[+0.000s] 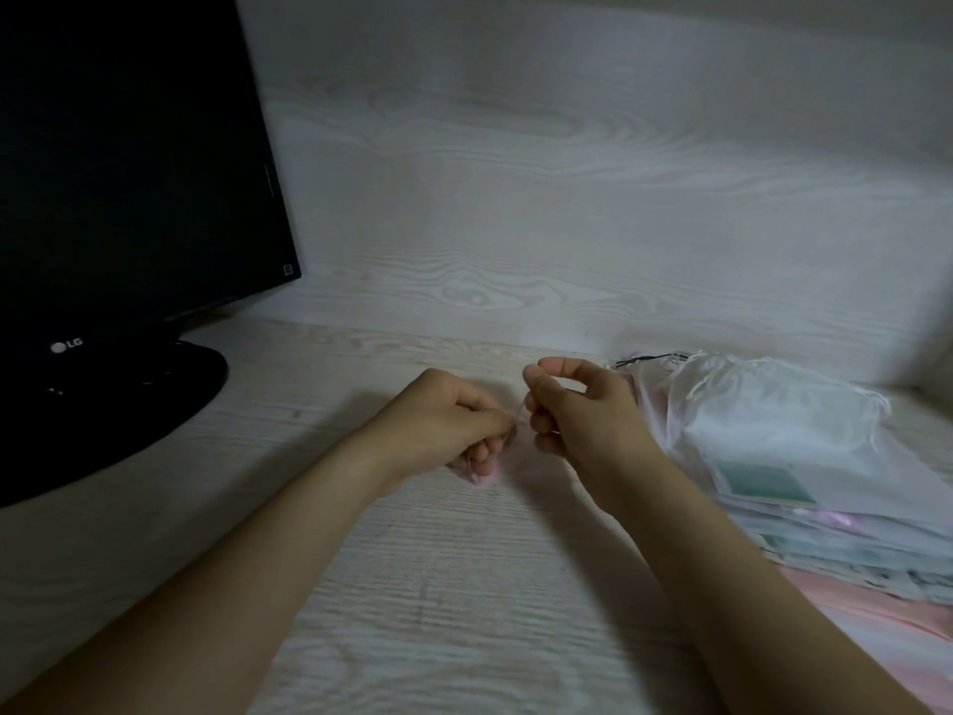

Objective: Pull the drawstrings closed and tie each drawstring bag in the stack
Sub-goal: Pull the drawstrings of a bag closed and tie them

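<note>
A stack of sheer drawstring bags (pixel 804 456) lies at the right of the desk, white ones on top and pink ones below. My left hand (pixel 448 430) and my right hand (pixel 577 420) meet at the middle of the desk. Both pinch a thin pale drawstring (pixel 520 416) that runs between their fingertips. A small bit of pink bag fabric (pixel 486 477) shows under my left hand; most of that bag is hidden by my hands.
A black LG monitor (pixel 118 162) on a round black base (pixel 154 389) fills the left side. A pale wood-grain wall panel (pixel 567 198) stands behind the wood-grain desk (pixel 438 585).
</note>
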Action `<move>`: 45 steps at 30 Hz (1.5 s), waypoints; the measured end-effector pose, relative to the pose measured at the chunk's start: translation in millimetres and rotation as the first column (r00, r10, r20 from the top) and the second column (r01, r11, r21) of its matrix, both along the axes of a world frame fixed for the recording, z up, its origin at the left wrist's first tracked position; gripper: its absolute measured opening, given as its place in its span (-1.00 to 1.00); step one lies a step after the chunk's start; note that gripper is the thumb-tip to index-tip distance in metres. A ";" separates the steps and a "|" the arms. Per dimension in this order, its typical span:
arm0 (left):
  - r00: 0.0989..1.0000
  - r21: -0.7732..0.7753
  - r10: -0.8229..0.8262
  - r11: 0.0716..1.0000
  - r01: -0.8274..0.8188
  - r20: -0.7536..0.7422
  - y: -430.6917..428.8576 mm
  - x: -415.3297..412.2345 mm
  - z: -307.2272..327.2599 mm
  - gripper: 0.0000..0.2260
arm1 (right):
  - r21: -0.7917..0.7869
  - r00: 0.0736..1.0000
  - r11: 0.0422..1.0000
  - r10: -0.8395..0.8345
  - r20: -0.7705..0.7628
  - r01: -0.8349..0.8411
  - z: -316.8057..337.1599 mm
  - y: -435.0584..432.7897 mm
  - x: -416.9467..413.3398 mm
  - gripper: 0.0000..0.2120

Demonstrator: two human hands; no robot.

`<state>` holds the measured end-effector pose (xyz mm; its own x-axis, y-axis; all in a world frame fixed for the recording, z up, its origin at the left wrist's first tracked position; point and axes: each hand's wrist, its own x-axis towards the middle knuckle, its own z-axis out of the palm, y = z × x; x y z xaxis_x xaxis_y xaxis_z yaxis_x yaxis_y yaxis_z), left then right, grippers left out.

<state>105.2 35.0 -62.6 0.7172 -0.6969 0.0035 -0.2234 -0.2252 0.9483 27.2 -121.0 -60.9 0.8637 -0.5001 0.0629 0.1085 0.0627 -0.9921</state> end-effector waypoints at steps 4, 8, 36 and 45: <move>0.998 -0.037 -0.061 0.997 0.061 -0.007 1.2 -2.6 -0.2 -0.81 | -0.013 1.000 1.000 -0.023 0.014 0.023 2.7 -0.5 -3.6 -0.81; 0.998 -0.076 -0.058 0.995 0.058 0.003 -1.5 -2.2 -2.4 -0.85 | -0.044 0.998 0.999 -0.011 0.055 0.013 5.8 -1.0 -6.2 -0.80; 0.963 -0.187 0.002 0.981 -0.055 -0.269 -2.4 12.7 -2.7 -0.86 | -0.988 0.999 0.153 0.038 -0.019 -0.024 -11.7 4.8 9.6 -0.76; 0.967 -0.257 0.061 0.958 -0.126 -0.246 -12.0 11.6 -16.6 -0.76 | -0.996 0.997 0.040 -0.008 -0.076 -0.076 -4.2 3.8 10.7 -0.38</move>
